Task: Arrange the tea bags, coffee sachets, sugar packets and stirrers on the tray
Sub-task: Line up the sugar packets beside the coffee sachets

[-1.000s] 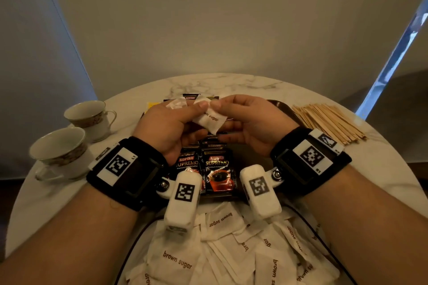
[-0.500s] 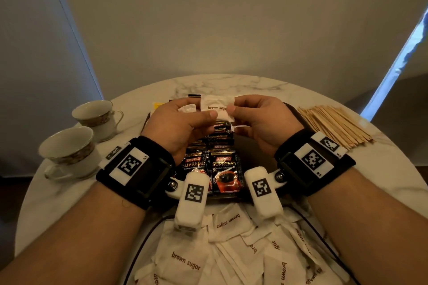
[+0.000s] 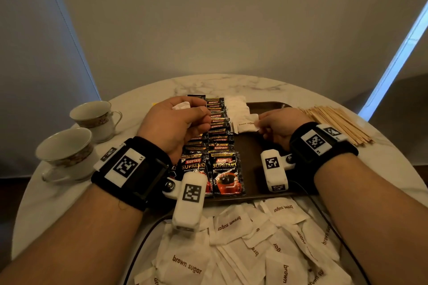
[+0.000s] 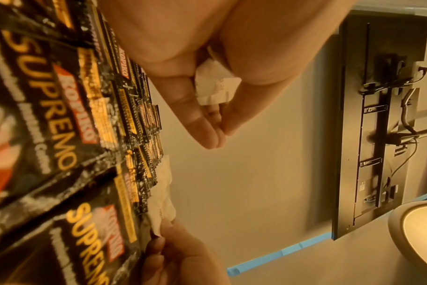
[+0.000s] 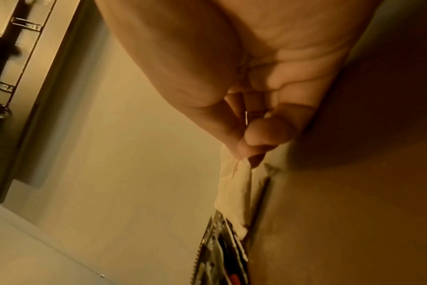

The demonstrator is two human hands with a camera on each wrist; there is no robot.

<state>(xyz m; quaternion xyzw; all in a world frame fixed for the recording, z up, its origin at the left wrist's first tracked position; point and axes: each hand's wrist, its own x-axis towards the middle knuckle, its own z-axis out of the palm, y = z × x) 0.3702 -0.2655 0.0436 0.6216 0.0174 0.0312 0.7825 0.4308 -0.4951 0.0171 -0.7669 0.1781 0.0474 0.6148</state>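
Item: brown sugar packet [image 3: 246, 124], pinched at its right edge by the right hand [image 3: 279, 128], lying on the tray [image 3: 266, 106]; sugar row extends away beyond the pinch. Left hand [image 3: 178, 122] clutches spare packets [image 4: 215, 84] (count unclear), across the coffee sachets [image 3: 225, 172].

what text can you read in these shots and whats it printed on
"KOPIKO SUPREMO": front coffee sachets on the tray; the line beneath is too small to be sure of.
"brown sugar": loose sugar packets on the table.
"brown sug", rest hidden: packet pinched by the right hand.
"L1": left wristband.
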